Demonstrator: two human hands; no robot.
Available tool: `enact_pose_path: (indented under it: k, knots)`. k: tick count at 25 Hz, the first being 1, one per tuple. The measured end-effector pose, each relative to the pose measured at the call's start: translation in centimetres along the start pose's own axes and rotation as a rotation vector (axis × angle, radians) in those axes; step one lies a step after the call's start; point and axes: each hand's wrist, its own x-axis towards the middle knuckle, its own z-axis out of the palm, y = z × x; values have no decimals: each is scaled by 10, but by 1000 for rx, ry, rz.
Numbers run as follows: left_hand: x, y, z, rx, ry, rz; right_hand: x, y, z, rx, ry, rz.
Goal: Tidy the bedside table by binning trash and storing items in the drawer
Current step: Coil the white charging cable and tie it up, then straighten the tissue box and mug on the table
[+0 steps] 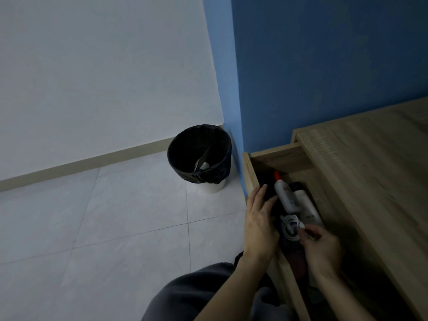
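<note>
Head: hands (pixel 259 225) (pixel 322 247), cable (pixel 289 226) within drawer (pixel 249 174) walls

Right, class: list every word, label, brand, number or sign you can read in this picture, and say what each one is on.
No text here can be read.
White bottle with the red cap: marks on its label, too blurred to read.
White pack beside it: dark marks, too small and blurred to read.
Bin, coiled white cable, drawer: no print shows.
</note>
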Motion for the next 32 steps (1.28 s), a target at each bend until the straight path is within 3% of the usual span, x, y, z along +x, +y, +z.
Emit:
enact_pose_path:
  k: [7,15,19,21,23,25,28,32]
  knots:
    - [-3,-2,0,-27,4,2,-14,-8,0,-345,12,-201]
    - [-1,1,1,-179,-60,-105,-17,-20,-12,-664,-266,-402]
    - [6,8,1,-208,-84,-149,-9,-55,-41,-668,-98,-692]
    - [9,17,2,-238,-123,-194,3,-60,-62,-799,18,-679]
    - [12,26,4,-256,-152,-211,10,-54,-82,-864,14,-575]
    - [16,35,10,-266,-167,-217,14,-42,-93,-850,43,-610]
    - [20,61,22,-452,-181,-301,25,-30,-116,-660,-75,-647]
    - [39,91,36,-957,-129,-703,24,-24,-141,-615,34,-635]
